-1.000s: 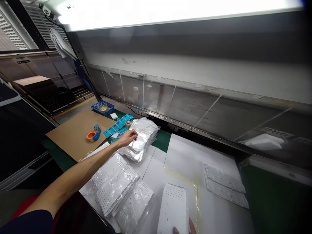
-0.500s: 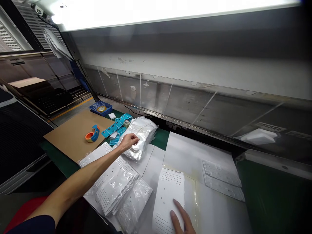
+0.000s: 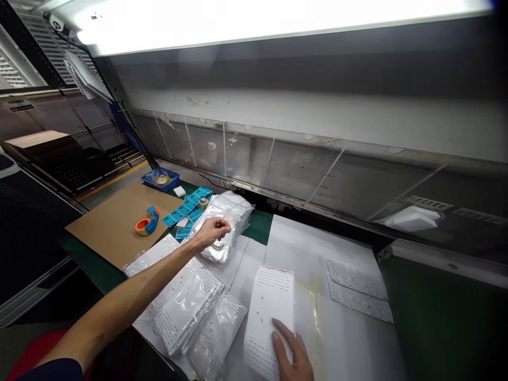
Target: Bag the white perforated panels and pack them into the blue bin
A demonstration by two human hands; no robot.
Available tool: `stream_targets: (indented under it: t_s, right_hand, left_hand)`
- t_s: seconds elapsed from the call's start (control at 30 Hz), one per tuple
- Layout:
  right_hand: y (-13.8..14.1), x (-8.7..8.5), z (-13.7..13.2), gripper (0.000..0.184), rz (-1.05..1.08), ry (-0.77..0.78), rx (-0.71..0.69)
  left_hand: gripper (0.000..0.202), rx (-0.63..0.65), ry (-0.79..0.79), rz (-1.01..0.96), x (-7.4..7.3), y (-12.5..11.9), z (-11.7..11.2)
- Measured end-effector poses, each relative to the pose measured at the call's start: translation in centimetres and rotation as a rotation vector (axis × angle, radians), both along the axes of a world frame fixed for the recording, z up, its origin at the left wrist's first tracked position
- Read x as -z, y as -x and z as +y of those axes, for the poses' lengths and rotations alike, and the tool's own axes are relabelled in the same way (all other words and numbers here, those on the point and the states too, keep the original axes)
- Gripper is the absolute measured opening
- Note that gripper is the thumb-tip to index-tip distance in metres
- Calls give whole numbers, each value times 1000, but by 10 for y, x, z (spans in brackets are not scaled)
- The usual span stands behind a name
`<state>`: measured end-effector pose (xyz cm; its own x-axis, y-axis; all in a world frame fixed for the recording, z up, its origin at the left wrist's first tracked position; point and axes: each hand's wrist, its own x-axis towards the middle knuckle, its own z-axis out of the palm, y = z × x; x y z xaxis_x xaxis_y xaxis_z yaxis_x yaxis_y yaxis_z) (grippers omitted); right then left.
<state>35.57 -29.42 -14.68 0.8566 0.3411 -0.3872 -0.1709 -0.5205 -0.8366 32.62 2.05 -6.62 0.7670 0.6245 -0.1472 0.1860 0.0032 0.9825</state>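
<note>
My left hand (image 3: 213, 233) reaches over a pile of clear plastic bags (image 3: 234, 203), thumb and fingers pinched together. Whether a bag's edge is caught between them is too small to make out. On a white panel (image 3: 265, 301) with rows of short slots and a few holes, my right hand (image 3: 291, 352) rests with its visible fingers apart, touching the panel's lower right part. Beneath my left forearm lie several similar white panels in clear bags (image 3: 190, 307), stacked and overlapping.
Behind my left arm are a brown cardboard sheet (image 3: 119, 222), a tape dispenser (image 3: 147, 222), teal label strips (image 3: 188, 206) and a blue tray (image 3: 171, 181). Two flat bagged pieces (image 3: 357, 286) lie at the right. A grey slanted board (image 3: 254, 153) borders the table's back.
The view has shifted slightly. My left hand stays pinched above the bags, and my right hand stays on the white panel, both nearly still.
</note>
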Motion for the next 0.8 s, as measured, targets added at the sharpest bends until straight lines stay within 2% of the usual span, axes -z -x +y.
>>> stream_targets:
  t_s: [0.1,0.23,0.3,0.37,0.47,0.53,0.57,0.6,0.67,0.73,0.8]
  right_hand:
    - [-4,-25,27,51,-80,9,-124]
    - [-10,-53,59,39,-256,-96,-280]
    - [-12,-54,61,34,-282,-151,-340]
    - [-14,-48,54,32,-280,-140,-372]
    - [-18,-38,41,31,-315,-37,-357]
    - [-24,-36,36,31,-337,40,-370]
    - [-29,-39,32,31,-334,72,-384]
    - [-35,-42,28,32,-318,97,-395]
    - [-48,-53,11,37,-271,123,-347]
    - [-60,-65,-17,43,-204,129,-193]
    - [-63,-73,-49,48,-82,86,19]
  left_hand:
    - [26,108,110,-8,-3,0,-37]
    - [30,200,260,-13,7,10,-94]
    - [28,198,359,-32,14,20,-112]
    - [25,179,489,-49,20,32,-123]
    - [24,207,729,-64,25,48,-132]
    - [24,283,881,-74,26,53,-136]
    - [23,309,907,-75,27,54,-138]
    - [23,313,885,-66,27,54,-139]
    - [28,243,708,-28,28,50,-138]
    - [30,129,509,0,30,42,-136]
    - [30,72,401,4,33,33,-134]
